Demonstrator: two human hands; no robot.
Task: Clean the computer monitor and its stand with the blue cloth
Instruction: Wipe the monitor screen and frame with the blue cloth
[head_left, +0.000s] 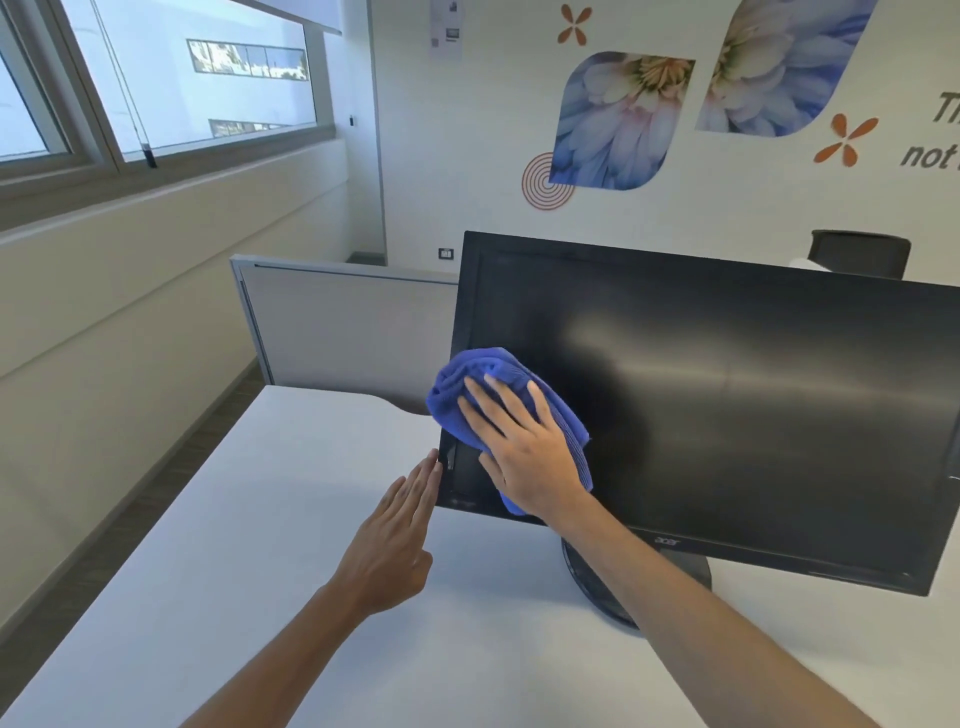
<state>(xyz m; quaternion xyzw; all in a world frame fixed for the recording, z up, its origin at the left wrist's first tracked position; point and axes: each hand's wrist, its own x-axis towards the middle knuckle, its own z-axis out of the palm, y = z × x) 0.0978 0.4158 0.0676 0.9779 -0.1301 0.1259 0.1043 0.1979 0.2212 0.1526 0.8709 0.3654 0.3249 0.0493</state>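
Note:
A black computer monitor (727, 405) stands on a white desk, its screen dark and tilted a little. Its round black stand (592, 577) shows below the bottom bezel, partly hidden by my right forearm. My right hand (524, 447) lies flat with straight fingers on the folded blue cloth (457, 395), pressing it against the lower left part of the screen. My left hand (400, 530) reaches with straight fingers to the monitor's left edge and touches the bezel near its lower corner.
The white desk (260, 519) stretches left and toward me. A grey partition panel (343, 322) stands behind the desk. A black chair back (860, 254) shows beyond the monitor. Windows run along the left wall.

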